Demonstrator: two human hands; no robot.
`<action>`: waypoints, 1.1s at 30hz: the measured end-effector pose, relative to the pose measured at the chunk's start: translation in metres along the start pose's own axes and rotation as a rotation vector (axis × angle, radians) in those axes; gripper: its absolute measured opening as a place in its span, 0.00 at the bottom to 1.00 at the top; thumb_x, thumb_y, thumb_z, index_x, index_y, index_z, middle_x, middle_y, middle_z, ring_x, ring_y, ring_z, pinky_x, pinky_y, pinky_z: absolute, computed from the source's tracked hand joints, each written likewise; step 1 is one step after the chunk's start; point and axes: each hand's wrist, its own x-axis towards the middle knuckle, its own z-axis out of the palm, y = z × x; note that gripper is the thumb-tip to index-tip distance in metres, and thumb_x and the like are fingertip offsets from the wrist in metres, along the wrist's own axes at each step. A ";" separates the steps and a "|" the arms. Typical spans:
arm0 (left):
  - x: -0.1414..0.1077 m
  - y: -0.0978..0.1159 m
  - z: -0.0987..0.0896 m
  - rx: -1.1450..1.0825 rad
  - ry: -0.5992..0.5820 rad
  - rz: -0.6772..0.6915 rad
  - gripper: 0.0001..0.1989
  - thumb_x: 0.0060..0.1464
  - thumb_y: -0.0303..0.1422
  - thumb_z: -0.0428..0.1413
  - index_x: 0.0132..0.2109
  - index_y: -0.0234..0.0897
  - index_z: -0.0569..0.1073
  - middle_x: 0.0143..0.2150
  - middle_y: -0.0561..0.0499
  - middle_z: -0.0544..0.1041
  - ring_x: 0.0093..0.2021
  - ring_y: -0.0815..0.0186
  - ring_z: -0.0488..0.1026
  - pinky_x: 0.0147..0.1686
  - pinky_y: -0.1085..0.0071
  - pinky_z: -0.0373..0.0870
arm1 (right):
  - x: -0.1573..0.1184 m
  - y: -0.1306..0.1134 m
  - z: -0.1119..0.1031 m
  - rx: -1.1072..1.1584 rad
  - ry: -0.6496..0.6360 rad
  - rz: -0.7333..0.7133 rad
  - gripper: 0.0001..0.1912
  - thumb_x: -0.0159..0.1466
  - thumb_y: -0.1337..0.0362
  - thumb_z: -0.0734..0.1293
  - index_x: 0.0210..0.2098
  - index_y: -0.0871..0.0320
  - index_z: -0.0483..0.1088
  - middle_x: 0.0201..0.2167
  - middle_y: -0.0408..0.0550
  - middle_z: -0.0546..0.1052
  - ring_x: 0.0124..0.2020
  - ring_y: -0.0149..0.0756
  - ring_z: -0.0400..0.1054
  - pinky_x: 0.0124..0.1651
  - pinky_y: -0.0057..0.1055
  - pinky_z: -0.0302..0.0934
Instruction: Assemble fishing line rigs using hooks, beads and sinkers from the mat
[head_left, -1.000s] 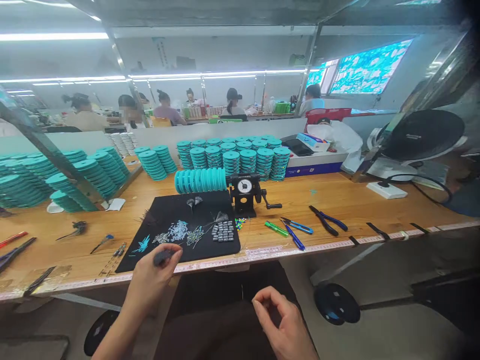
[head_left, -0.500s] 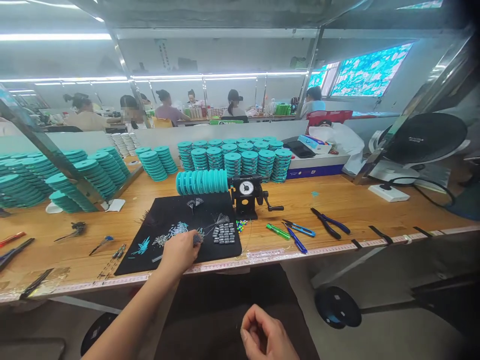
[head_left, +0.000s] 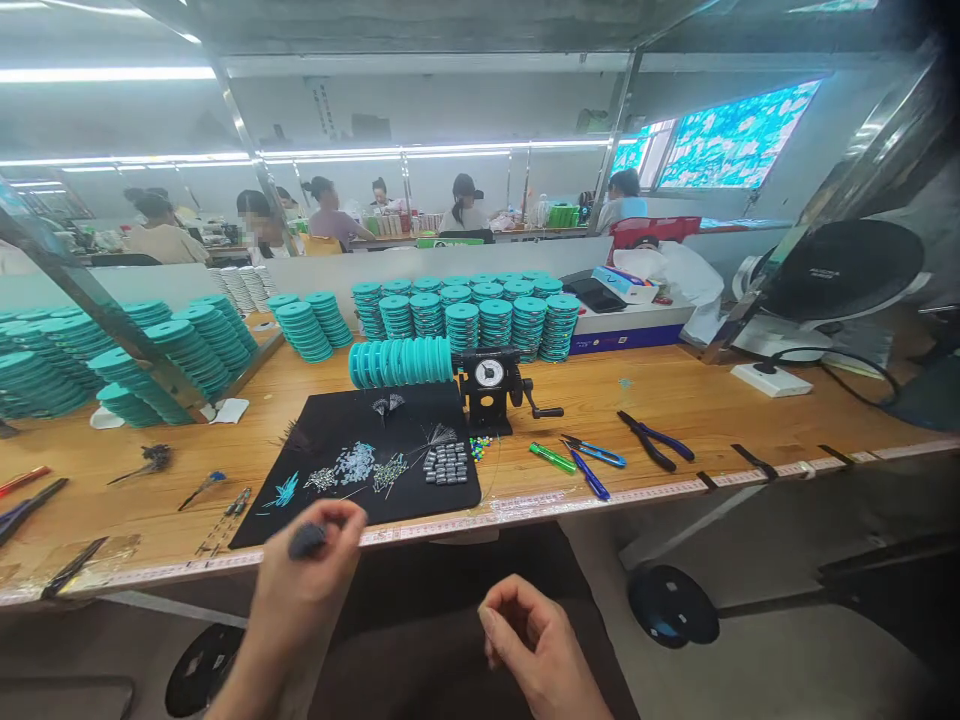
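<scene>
My left hand (head_left: 311, 570) is raised just past the bench edge, pinching a small dark grey cylinder (head_left: 307, 540) between its fingertips. My right hand (head_left: 532, 640) hangs lower, over my lap, with its fingers pinched together and nothing visible between them. Ahead lies a black mat (head_left: 352, 490) with several rows of similar grey cylinders (head_left: 446, 463), small metal pieces and teal tufts. Neither hand touches the mat. A hand-cranked winder with a dial (head_left: 489, 375) stands behind it, next to a row of teal spools (head_left: 401, 362).
Stacks of teal spools (head_left: 465, 320) crowd the back of the wooden workbench (head_left: 600, 400). Pliers (head_left: 646, 442), blue-handled snips (head_left: 594, 452) and a green-handled tool (head_left: 553, 457) lie to the right. Several co-workers sit beyond a partition (head_left: 450, 255).
My left hand has drawn back from over the mat toward me, still holding the grey cylinder. My right hand has risen slightly and shifted little.
</scene>
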 end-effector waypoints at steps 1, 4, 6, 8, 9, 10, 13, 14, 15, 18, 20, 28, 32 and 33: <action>-0.017 0.008 0.010 -0.175 -0.103 0.026 0.14 0.55 0.44 0.53 0.31 0.38 0.73 0.18 0.59 0.60 0.19 0.70 0.60 0.21 0.76 0.59 | 0.002 -0.007 0.001 0.052 -0.021 -0.004 0.17 0.63 0.50 0.66 0.30 0.58 0.68 0.25 0.44 0.72 0.30 0.35 0.66 0.37 0.30 0.60; -0.059 0.030 0.043 -0.382 -0.268 0.041 0.11 0.49 0.39 0.58 0.25 0.37 0.73 0.16 0.60 0.55 0.17 0.73 0.51 0.18 0.76 0.50 | 0.005 -0.019 0.007 0.148 -0.054 0.011 0.20 0.60 0.47 0.69 0.30 0.59 0.69 0.27 0.45 0.73 0.32 0.36 0.67 0.38 0.30 0.61; -0.075 0.037 0.061 -0.429 -0.280 0.060 0.09 0.48 0.37 0.58 0.25 0.38 0.73 0.15 0.60 0.57 0.17 0.73 0.49 0.17 0.75 0.50 | 0.006 -0.019 0.009 0.169 -0.041 0.013 0.21 0.59 0.46 0.69 0.30 0.59 0.69 0.26 0.43 0.70 0.30 0.34 0.65 0.36 0.29 0.59; -0.080 0.037 0.071 -0.434 -0.261 0.115 0.08 0.51 0.36 0.57 0.26 0.39 0.73 0.15 0.60 0.61 0.16 0.73 0.51 0.17 0.75 0.53 | 0.006 -0.014 0.010 0.160 -0.017 -0.002 0.21 0.60 0.46 0.68 0.29 0.59 0.68 0.26 0.42 0.68 0.30 0.34 0.63 0.35 0.29 0.59; -0.081 0.035 0.074 -0.420 -0.243 0.161 0.08 0.52 0.36 0.57 0.27 0.40 0.74 0.16 0.59 0.65 0.15 0.73 0.55 0.18 0.75 0.56 | 0.006 -0.011 0.010 0.139 -0.002 -0.016 0.20 0.61 0.47 0.67 0.29 0.59 0.67 0.27 0.43 0.68 0.30 0.34 0.63 0.36 0.29 0.59; -0.081 0.032 0.075 -0.399 -0.219 0.219 0.07 0.53 0.35 0.57 0.29 0.40 0.74 0.18 0.57 0.68 0.16 0.72 0.60 0.19 0.75 0.60 | 0.005 -0.008 0.009 0.100 0.018 -0.034 0.18 0.63 0.49 0.66 0.29 0.59 0.66 0.27 0.43 0.68 0.31 0.34 0.63 0.37 0.29 0.59; -0.081 0.022 0.078 -0.318 -0.155 0.407 0.04 0.57 0.31 0.56 0.35 0.41 0.76 0.26 0.54 0.79 0.23 0.68 0.74 0.27 0.75 0.67 | 0.003 -0.001 0.007 -0.126 0.082 -0.120 0.13 0.67 0.56 0.62 0.30 0.58 0.65 0.28 0.44 0.69 0.31 0.35 0.64 0.36 0.29 0.59; -0.082 0.020 0.078 -0.295 -0.144 0.459 0.05 0.57 0.29 0.56 0.37 0.42 0.76 0.28 0.53 0.81 0.25 0.67 0.76 0.30 0.75 0.68 | 0.002 0.000 0.007 -0.216 0.102 -0.166 0.12 0.68 0.59 0.60 0.31 0.57 0.65 0.28 0.44 0.69 0.31 0.35 0.64 0.36 0.29 0.58; -0.082 0.018 0.078 -0.274 -0.141 0.499 0.06 0.58 0.28 0.55 0.39 0.42 0.76 0.30 0.53 0.82 0.27 0.67 0.77 0.31 0.75 0.68 | 0.002 0.000 0.006 -0.297 0.116 -0.216 0.11 0.68 0.61 0.59 0.31 0.57 0.64 0.29 0.45 0.70 0.31 0.36 0.65 0.36 0.30 0.58; -0.083 0.017 0.077 -0.240 -0.185 0.523 0.07 0.58 0.28 0.55 0.41 0.42 0.77 0.32 0.52 0.82 0.29 0.65 0.78 0.33 0.75 0.68 | 0.000 -0.004 0.005 -0.410 0.124 -0.302 0.09 0.68 0.64 0.57 0.33 0.57 0.65 0.30 0.46 0.70 0.32 0.36 0.66 0.36 0.30 0.58; -0.082 0.019 0.076 -0.276 -0.231 0.401 0.05 0.57 0.31 0.55 0.37 0.42 0.76 0.29 0.53 0.81 0.28 0.65 0.77 0.31 0.75 0.68 | -0.002 -0.007 0.004 -0.385 0.133 -0.261 0.09 0.68 0.64 0.57 0.33 0.57 0.65 0.29 0.45 0.70 0.31 0.35 0.65 0.35 0.29 0.58; -0.071 0.027 0.074 -0.647 -0.494 -0.162 0.21 0.52 0.50 0.58 0.27 0.35 0.70 0.22 0.57 0.61 0.24 0.69 0.56 0.25 0.75 0.55 | -0.015 -0.014 0.002 -0.496 0.189 -0.202 0.08 0.58 0.69 0.63 0.25 0.55 0.58 0.21 0.38 0.62 0.24 0.32 0.58 0.29 0.27 0.53; -0.073 0.028 0.076 -0.726 -0.470 -0.231 0.23 0.49 0.52 0.59 0.26 0.34 0.70 0.23 0.58 0.59 0.25 0.69 0.53 0.25 0.75 0.52 | -0.018 -0.017 0.005 -0.555 0.193 -0.198 0.10 0.53 0.72 0.62 0.23 0.54 0.54 0.19 0.39 0.61 0.27 0.34 0.59 0.31 0.28 0.53; -0.074 0.029 0.076 -0.736 -0.464 -0.241 0.23 0.49 0.52 0.60 0.26 0.34 0.70 0.23 0.57 0.59 0.26 0.69 0.53 0.26 0.75 0.53 | -0.019 -0.018 0.006 -0.554 0.186 -0.193 0.10 0.53 0.72 0.61 0.23 0.54 0.54 0.19 0.39 0.61 0.27 0.35 0.59 0.31 0.28 0.53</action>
